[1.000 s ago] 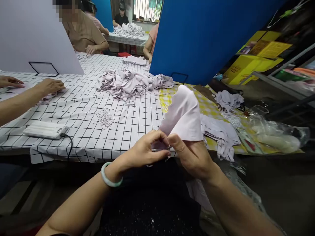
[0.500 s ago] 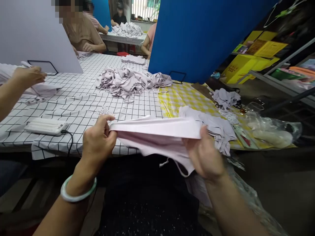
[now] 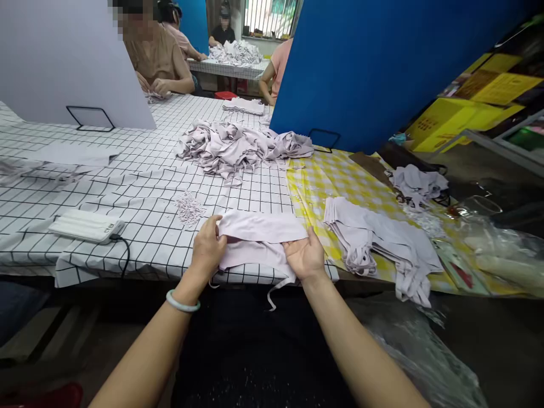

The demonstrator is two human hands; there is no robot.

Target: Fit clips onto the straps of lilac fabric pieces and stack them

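Cloth (image 3: 259,226) now on table (image 3: 148,226) (folded)

Long table (image 3: 140,187) under black-grid white cloth; yellow checked cloth (image 3: 314,175) at right end. White divider board (image 3: 63,56) along far left edge, blue divider board (image 3: 374,62) at far right. Barred window (image 3: 272,17) in back wall, daylight through it. Second table (image 3: 229,68) beyond.
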